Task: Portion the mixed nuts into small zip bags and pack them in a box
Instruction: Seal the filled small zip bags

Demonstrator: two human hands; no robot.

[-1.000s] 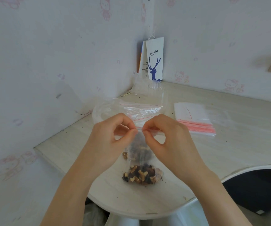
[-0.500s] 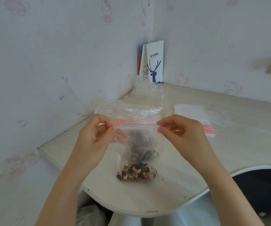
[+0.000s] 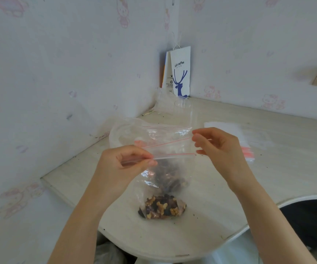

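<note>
A small clear zip bag with a red line along its top stands on the table. Mixed nuts fill its bottom, and a darker heap of nuts shows higher up through the plastic. My left hand pinches the zip strip near its left end between thumb and fingers. My right hand pinches the bag's top right corner. A larger clear plastic bag lies just behind the small one.
A stack of empty zip bags with red strips lies to the right, partly behind my right hand. In the corner stand a white paper coffee bag and a clear cup. Walls close the left and back. The table's curved edge runs below.
My hands were pinching together at the middle of the zip strip and have drawn apart along it toward the bag's two ends. The nuts' end has stayed on the table.
</note>
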